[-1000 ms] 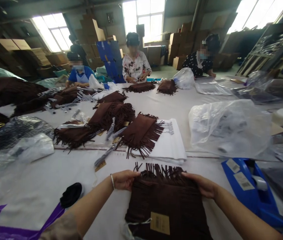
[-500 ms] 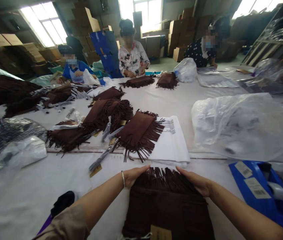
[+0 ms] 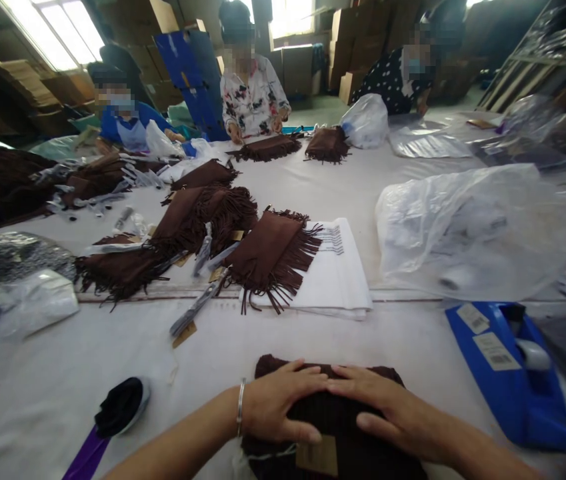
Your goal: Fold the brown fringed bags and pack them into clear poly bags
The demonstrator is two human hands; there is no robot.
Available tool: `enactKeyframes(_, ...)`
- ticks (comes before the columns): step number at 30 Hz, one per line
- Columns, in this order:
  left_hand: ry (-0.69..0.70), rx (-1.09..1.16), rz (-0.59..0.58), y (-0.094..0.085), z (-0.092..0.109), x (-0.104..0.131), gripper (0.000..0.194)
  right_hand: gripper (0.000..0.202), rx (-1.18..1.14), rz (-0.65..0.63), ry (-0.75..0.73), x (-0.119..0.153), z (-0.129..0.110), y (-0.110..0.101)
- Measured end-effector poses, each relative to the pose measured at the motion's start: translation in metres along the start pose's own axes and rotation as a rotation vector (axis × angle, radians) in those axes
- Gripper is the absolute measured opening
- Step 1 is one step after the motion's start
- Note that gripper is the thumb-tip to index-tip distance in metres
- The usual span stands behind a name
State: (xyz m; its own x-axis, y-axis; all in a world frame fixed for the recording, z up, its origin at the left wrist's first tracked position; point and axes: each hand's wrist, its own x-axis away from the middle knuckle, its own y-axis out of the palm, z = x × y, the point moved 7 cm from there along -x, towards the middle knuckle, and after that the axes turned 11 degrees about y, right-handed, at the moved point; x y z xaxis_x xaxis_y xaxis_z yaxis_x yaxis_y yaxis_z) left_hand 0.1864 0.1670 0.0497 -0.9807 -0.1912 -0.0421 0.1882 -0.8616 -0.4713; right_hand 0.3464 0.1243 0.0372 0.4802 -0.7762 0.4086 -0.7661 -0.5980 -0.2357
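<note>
A dark brown fringed bag (image 3: 353,437) lies at the table's front edge with its far end folded over. My left hand (image 3: 283,403) rests flat on it, fingers stretched toward the middle. From the other side my right hand (image 3: 387,403) presses on it the same way, fingertips meeting those of the left. Both hands are open. Near the left thumb, a tan paper tag (image 3: 319,456) with a white string lies on the bag. The fringe of this bag is hidden. Beyond my hands, another brown fringed bag (image 3: 269,247) lies partly on white folded sheets (image 3: 345,267).
A blue tape dispenser (image 3: 505,373) stands on the right, a large clear plastic bag (image 3: 467,233) behind it. At left lie a roll of purple ribbon (image 3: 87,457), crinkled plastic (image 3: 27,300) and more brown bags (image 3: 127,263). Several people work across the table.
The bag's fringed far end has been folded over toward me. My hands have moved from its far corners to lie flat on top, close together. The view has shifted slightly.
</note>
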Motion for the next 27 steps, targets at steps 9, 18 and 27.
enactKeyframes(9, 0.037, -0.476, 0.094, 0.068, 0.028, 0.044, 0.049, 0.032, -0.124, 0.356, -0.141, 0.072, 0.026, 0.048)
enactKeyframes(18, 0.040, -0.622, 0.486, 0.011, 0.012, 0.053, 0.034, 0.048, -0.430, 1.065, -0.035, 0.091, 0.083, -0.037)
enactKeyframes(27, -0.303, -0.646, 0.873, -0.028, 0.003, 0.189, 0.034, 0.049, -0.260, 0.979, -0.118, 0.064, 0.075, -0.014)
